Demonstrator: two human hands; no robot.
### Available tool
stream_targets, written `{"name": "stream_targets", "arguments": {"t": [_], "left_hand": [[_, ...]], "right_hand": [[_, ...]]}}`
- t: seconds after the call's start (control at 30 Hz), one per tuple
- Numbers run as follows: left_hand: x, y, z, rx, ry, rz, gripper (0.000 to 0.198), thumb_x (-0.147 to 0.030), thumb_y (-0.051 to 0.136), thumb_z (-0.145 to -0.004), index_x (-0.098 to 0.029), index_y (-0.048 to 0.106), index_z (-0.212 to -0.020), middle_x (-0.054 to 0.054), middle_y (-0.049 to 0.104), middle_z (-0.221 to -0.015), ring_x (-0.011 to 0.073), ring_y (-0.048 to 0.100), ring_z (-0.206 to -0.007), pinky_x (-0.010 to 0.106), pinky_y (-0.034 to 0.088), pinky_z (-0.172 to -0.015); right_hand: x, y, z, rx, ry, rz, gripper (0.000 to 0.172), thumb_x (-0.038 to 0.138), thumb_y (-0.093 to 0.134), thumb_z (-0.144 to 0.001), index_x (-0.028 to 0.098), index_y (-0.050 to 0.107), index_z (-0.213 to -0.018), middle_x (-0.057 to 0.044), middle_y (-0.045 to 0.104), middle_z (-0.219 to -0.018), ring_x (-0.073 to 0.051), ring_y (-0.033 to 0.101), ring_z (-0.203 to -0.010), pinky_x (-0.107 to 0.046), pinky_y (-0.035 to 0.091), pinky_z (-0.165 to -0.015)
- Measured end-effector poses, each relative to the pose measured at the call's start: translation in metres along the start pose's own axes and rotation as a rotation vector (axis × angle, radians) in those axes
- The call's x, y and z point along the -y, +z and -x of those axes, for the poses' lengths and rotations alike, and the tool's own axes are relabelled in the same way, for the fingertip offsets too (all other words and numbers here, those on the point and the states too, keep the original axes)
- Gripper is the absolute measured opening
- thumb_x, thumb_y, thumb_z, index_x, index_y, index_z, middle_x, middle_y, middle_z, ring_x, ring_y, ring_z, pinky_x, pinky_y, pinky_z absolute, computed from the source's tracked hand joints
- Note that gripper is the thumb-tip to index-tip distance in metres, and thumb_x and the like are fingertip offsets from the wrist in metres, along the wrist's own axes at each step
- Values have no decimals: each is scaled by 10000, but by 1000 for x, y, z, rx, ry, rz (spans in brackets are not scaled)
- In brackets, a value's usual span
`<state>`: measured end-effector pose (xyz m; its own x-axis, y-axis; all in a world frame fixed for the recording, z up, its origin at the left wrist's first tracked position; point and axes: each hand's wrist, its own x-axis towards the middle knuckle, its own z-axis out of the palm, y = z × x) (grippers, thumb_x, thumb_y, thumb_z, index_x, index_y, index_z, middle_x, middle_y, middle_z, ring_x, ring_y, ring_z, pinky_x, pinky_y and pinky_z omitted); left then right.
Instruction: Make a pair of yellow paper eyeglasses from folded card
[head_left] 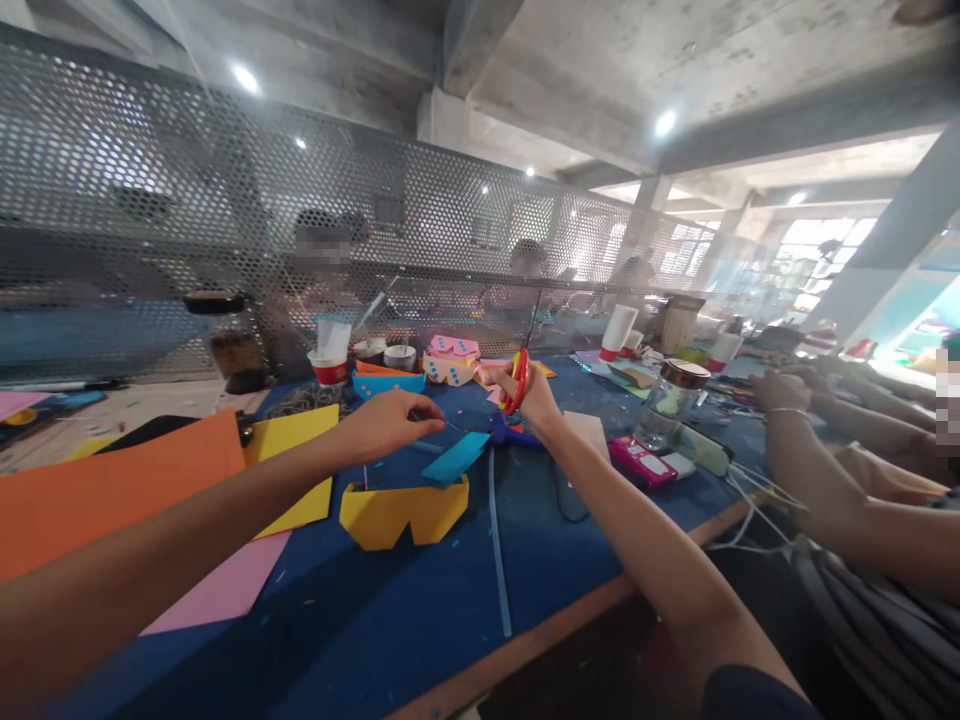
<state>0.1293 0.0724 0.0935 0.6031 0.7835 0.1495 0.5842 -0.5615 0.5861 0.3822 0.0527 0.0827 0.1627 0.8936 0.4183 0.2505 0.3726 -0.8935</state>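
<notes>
My left hand (pixel 394 420) is stretched out over the blue table (pixel 420 620), its fingertips pinched on a very thin strip I cannot make out. Just below and to its right a blue paper piece (pixel 455 458) leans on a folded yellow paper shape (pixel 401 512). My right hand (pixel 529 392) is closed around red-handled scissors (pixel 519 375), whose blades point up. The two hands are a short way apart, above the blue paper.
Orange (pixel 105 490), yellow (pixel 300 470) and pink (pixel 225 585) sheets lie at the left. Paper cups (pixel 330 365), folded paper crafts (pixel 450 365), a glass jar (pixel 671 400) and a pink box (pixel 641 462) stand farther back. A perforated metal screen (pixel 225 220) closes the far side. Another person's arms (pixel 832 460) reach in from the right.
</notes>
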Motion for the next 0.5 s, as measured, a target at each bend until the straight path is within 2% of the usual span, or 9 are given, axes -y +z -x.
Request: {"name": "stream_targets", "arguments": {"t": [0.17, 0.2, 0.33, 0.5], "left_hand": [[7, 22, -36, 176, -89, -219, 314, -519, 737, -957, -220, 822, -998, 102, 842, -1041, 334, 770, -1031, 410, 579, -902], [8, 27, -39, 217, -114, -253, 315, -501, 737, -989, -205, 804, -1075, 103, 822, -1110, 319, 763, -1053, 430, 598, -922], [12, 41, -46, 327, -196, -344, 397, -406, 728, -1051, -190, 673, -1380, 114, 695, -1397, 290, 722, -1172, 512, 640, -981], [22, 52, -53, 372, -234, -332, 404, -401, 734, -1045, -198, 674, -1389, 116, 690, -1413, 300, 718, -1189, 511, 639, -985]], "right_hand": [[-13, -15, 7, -57, -34, 83, 546, 749, 764, -789, 261, 521, -818, 0, 710, -689, -141, 550, -515, -274, 458, -512], [-18, -17, 9, -68, -44, 100, 539, 744, 751, -808, 260, 516, -842, -12, 735, -739, -144, 563, -533, -278, 466, -527], [-36, -21, 15, -97, -72, 180, 463, 668, 741, -866, 259, 526, -887, -26, 762, -826, -175, 627, -637, -292, 497, -611], [-47, -19, 15, -100, -86, 279, 342, 541, 734, -916, 266, 531, -906, -17, 742, -811, -219, 679, -748, -321, 517, -712]]}}
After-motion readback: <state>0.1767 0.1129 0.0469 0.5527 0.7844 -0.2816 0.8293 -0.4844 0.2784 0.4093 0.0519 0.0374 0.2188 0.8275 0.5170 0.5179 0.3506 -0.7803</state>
